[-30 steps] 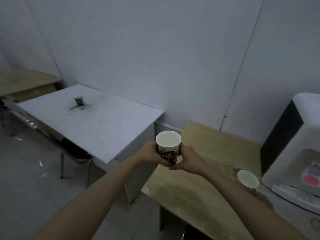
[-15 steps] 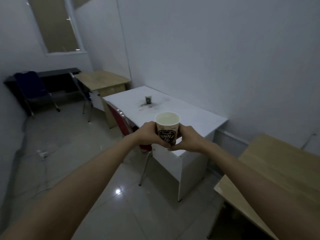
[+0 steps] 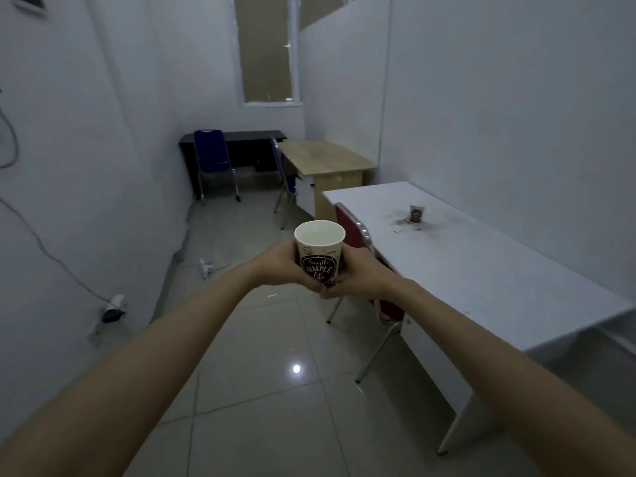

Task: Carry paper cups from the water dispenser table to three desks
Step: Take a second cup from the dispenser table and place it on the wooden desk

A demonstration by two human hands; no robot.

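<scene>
Both hands, the left hand (image 3: 280, 266) and right hand (image 3: 358, 275), stayed wrapped around the full paper cup (image 3: 319, 254), held upright over the floor. The view had swung from the dispenser table toward the wooden tabletop (image 3: 327, 156); the white tabletop (image 3: 481, 270) already had its cup (image 3: 416, 213).

One head-worn wide view looks forward and down the narrow room — forearms close below, white desk (image 3: 481, 270) near right, window (image 3: 266, 49) far ahead.

Bare office: desks (image 3: 481, 270), chairs (image 3: 211, 160), white partitions (image 3: 499, 98).
</scene>
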